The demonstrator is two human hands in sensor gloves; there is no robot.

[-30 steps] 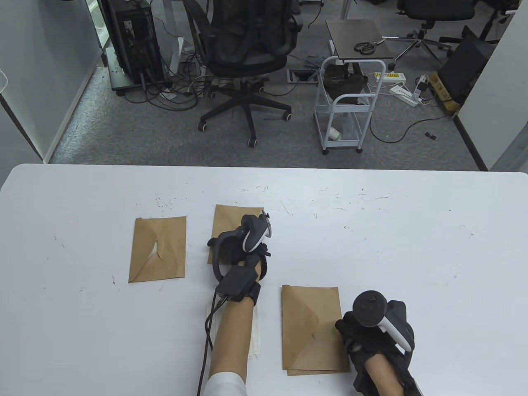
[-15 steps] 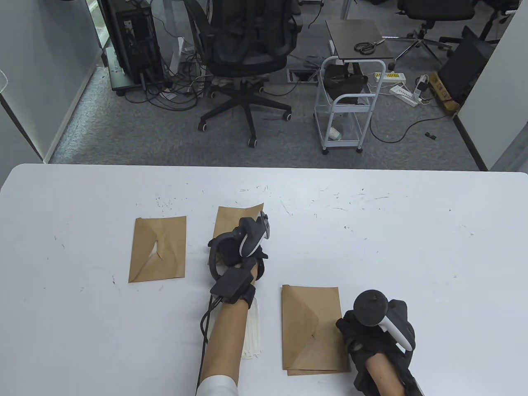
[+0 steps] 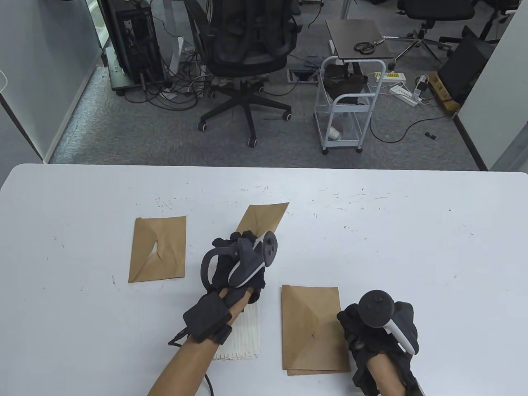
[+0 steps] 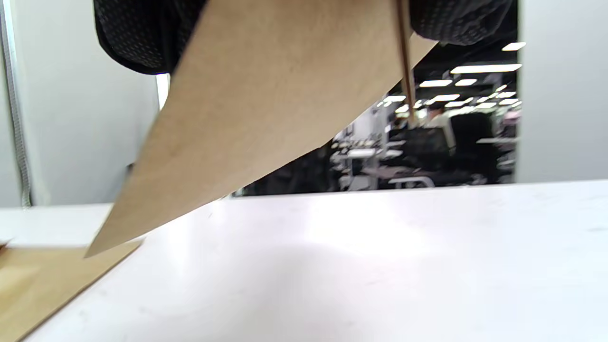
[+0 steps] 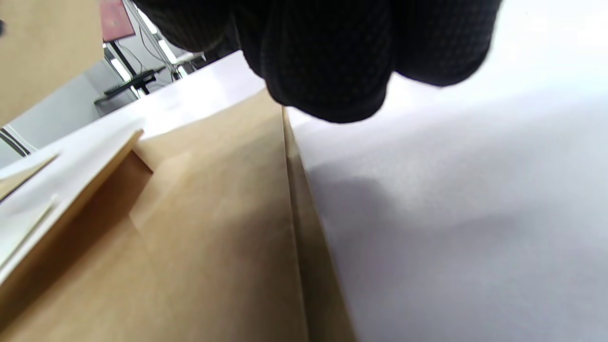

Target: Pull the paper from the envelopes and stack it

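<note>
Three brown paper envelopes on the white table (image 3: 412, 231), plus a stack of white ribbed paper sheets (image 3: 244, 335) near the front edge, partly under the left forearm.

Left hand (image 3: 237, 264): fingers closed on the lower end of the middle brown envelope (image 3: 262, 216), gripping it. That envelope is tilted, top corner pointing up-right in the table view. In the left wrist view it hangs down from the gloved fingers (image 4: 128, 38), lifted clear of the table except possibly at its low corner; contact there is unclear.

Left-side flat brown envelope (image 3: 157, 248) lies flat, well apart from both hands, flap side up with a small gap at the centre fold showing white.

Right hand (image 3: 377, 330): rests on the right edge of the front brown envelope (image 3: 311, 328), which lies flat with its triangular flap visible. In the right wrist view the fingertips (image 5: 327, 61) sit at the envelope's edge. Cannot tell whether the fingers pinch the edge or only press on it. A second brown layer pokes out beneath that envelope at its bottom edge.
</note>
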